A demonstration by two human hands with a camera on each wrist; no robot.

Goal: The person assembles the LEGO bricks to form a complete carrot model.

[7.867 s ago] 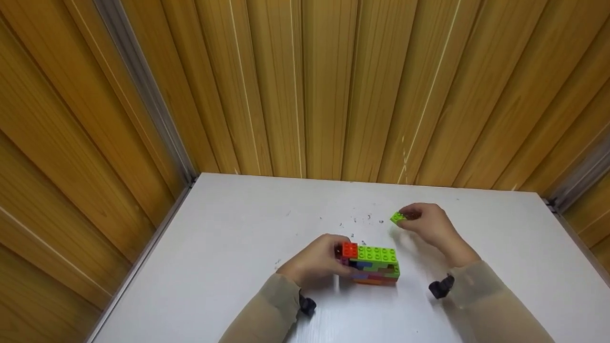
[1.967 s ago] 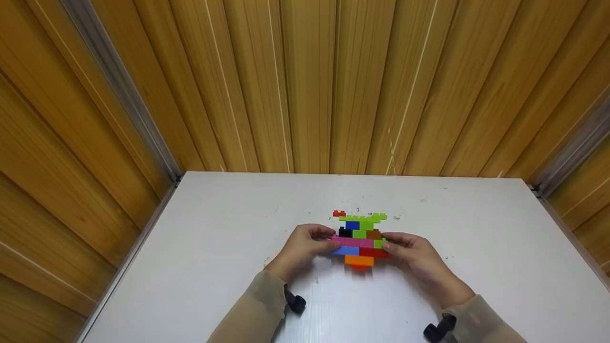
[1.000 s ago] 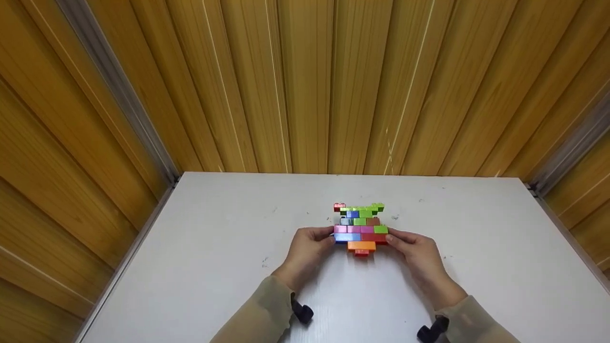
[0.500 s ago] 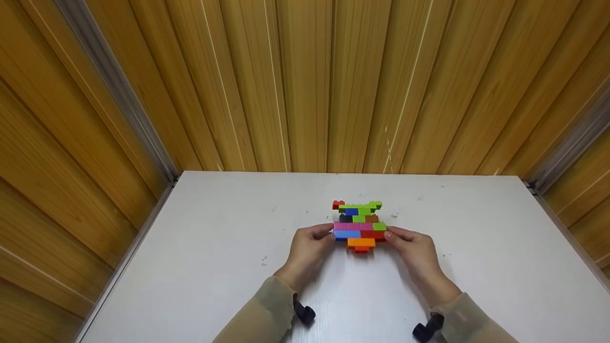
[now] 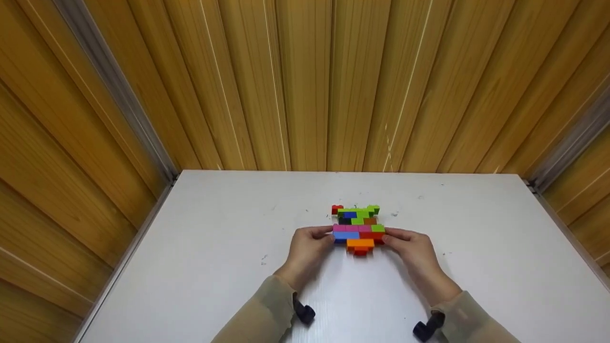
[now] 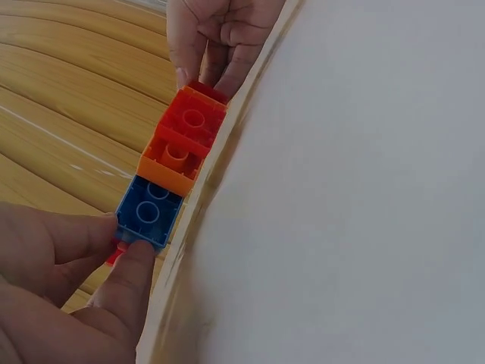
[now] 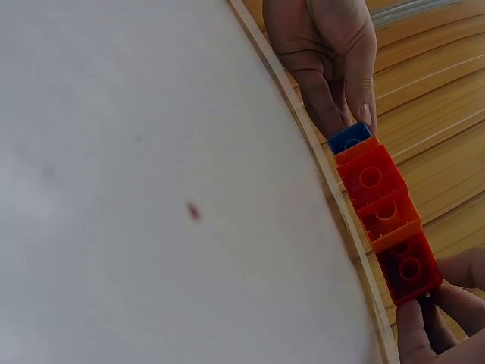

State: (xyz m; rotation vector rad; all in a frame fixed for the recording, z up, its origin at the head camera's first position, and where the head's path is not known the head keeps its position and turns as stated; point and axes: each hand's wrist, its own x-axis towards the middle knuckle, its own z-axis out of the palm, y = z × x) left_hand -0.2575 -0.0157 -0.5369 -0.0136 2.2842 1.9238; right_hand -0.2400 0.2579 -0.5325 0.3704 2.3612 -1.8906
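Observation:
A toy-brick model [image 5: 352,228] of stacked coloured bricks is held between both hands in the head view. Its widest rows are pink, green, light blue and red. Orange and red bricks form a narrow bottom, and a green row [image 5: 355,211] with raised red and green ends tops it. My left hand [image 5: 305,250] pinches the left end between thumb and fingers, at the blue brick [image 6: 140,208]. My right hand [image 5: 417,252] pinches the opposite end, at the red brick [image 7: 410,269]. Hollow undersides face both wrist cameras. Whether the model touches the table cannot be told.
The white table [image 5: 228,228] bears small dark marks. Wood-patterned panels [image 5: 305,85] rise behind it and at both sides, with metal posts [image 5: 138,109] at the corners. Black devices [image 5: 305,312] sit at both wrists.
Earlier the right hand held a separate green brick while the left held the model. Since then the model has been turned and both hands grip its ends. Over the last half second it dips slightly.

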